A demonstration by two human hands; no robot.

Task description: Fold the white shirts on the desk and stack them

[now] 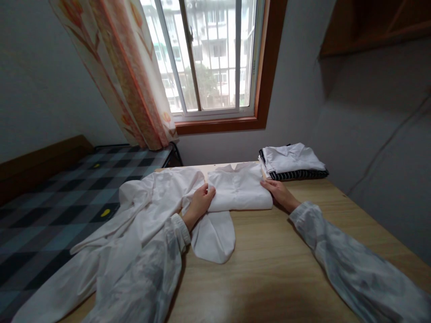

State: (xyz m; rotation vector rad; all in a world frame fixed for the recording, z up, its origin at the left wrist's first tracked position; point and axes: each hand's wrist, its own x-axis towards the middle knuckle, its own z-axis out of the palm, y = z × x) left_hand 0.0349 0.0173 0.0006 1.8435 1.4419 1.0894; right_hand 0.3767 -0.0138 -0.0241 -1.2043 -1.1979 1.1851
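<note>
A folded white shirt [239, 190] lies collar-up on the wooden table [276, 264]. My left hand [201, 201] grips its left edge, fingers curled over the fabric. My right hand [279, 192] presses flat against its right edge, fingers tucked at the side. A second white garment [134, 215] lies spread and rumpled to the left, running under my left forearm and hanging off the table's left edge.
A stack of folded clothes [292, 162], white on top of dark striped, sits at the table's far right near the wall. A bed with a checked cover [50, 202] stands left of the table. A curtain [128, 76] and window [208, 58] are behind.
</note>
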